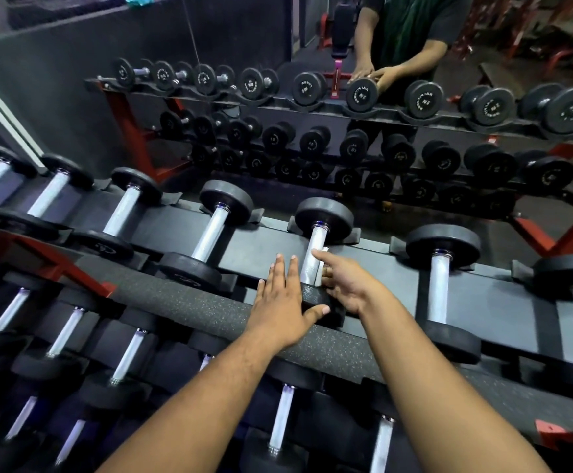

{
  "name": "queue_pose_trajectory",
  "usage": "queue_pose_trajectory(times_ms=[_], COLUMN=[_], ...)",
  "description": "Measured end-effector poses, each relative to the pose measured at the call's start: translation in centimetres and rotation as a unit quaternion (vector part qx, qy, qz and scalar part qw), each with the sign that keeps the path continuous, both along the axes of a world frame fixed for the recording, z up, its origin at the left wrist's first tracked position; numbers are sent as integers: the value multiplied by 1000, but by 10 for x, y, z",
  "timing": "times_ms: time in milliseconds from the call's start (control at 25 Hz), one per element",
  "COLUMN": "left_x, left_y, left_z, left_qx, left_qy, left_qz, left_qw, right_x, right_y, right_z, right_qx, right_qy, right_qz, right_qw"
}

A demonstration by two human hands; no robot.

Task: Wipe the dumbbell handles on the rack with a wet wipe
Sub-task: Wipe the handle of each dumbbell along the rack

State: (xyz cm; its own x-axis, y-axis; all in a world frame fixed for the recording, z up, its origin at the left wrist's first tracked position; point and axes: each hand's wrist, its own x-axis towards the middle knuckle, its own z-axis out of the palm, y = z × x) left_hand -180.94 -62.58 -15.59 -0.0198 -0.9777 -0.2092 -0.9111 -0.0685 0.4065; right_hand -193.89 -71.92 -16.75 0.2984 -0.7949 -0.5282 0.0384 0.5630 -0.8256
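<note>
Two hands: flat left hand point(283, 298) on one dumbbell point(315, 257), right hand point(344, 285) pinching one wet wipe point(321, 268)

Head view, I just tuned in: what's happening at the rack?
A person is cleaning dumbbells on the top shelf of the rack, in front of a mirror. The left hand lies flat, fingers straight, on the near head of one dumbbell, steadying it. The right hand presses a white wet wipe against the right side of that dumbbell's handle, index finger extended. The neighbouring handles lie untouched.
</note>
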Motion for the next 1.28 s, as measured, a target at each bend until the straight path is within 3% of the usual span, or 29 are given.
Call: queue_pose_trajectory(times_ms=[160,360,440,480,560,640,680,720,800,840,920,1000,1040,1200,1280], left_x=[0,1,1,0,1,2,2,1,1,1,0,1,2,3,3], left_y=[1,1,1,2,2,2,2,2,2,2,2,1,1,0,-1], left_z=[2,2,4,4,6,5,5,5,6,6,8,8,7,4,4], left_qx=[4,6,8,7,11,15,16,15,13,15,19,21,21,11,11], left_qy=[-8,-13,-12,-13,-13,-15,-19,-21,-21,-22,-22,-23,-23,-16,-19], left_qz=[4,-6,-5,-3,-4,-8,-10,-12,-11,-11,-11,-9,-9,-7,-9], left_qw=[1000,1000,1000,1000,1000,1000,1000,1000,1000,1000,1000,999,999,1000,1000], right_x=[7,-15,-2,6,8,-3,-12,-22,-35,-35,-23,0,9,-13,-34], right_y=[7,18,9,5,3,5,4,0,-20,-29,-42,-45,-46,-45,-54], right_z=[5,6,7,8,8,8,9,10,12,13,17,23,25,31,26], right_qx=[4,-88,-170,-230,-359,-424,-448,-483,-561,-561,-544,-548,-567,-597,-617], right_qy=[44,87,163,234,391,489,538,588,660,694,722,704,676,541,517], right_qz=[29,-9,-51,-61,-14,142,229,289,323,331,366,404,421,513,475], right_qw=[999,992,971,943,847,749,676,580,380,307,221,201,212,295,356])
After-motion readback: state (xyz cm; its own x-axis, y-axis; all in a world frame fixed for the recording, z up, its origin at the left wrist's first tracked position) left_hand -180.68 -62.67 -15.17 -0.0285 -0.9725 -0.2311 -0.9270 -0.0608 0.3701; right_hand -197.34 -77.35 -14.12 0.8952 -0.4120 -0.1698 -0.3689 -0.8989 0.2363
